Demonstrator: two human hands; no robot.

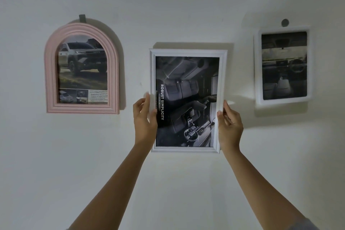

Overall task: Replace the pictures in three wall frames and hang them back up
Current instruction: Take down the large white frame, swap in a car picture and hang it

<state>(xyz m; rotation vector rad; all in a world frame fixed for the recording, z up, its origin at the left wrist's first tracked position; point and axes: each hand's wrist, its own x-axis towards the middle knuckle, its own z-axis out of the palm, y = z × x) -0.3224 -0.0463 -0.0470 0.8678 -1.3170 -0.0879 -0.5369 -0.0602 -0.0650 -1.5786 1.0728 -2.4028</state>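
A white rectangular frame (186, 99) with a dark car-interior picture reading "ROBUST SIMPLICITY" is held flat against the white wall at the centre. My left hand (144, 119) grips its left edge and my right hand (229, 125) grips its right edge, both low on the sides. A pink arched frame (82, 69) with a silver truck picture hangs at the left from a grey hook (82, 18). A smaller white frame (283, 65) showing a dashboard hangs at the right under a round grey hook (285, 22). Whatever hook lies behind the centre frame is hidden.
The bare white wall (177, 5) fills the view above and below the three frames. Both of my forearms reach up from the bottom edge. No furniture or floor shows.
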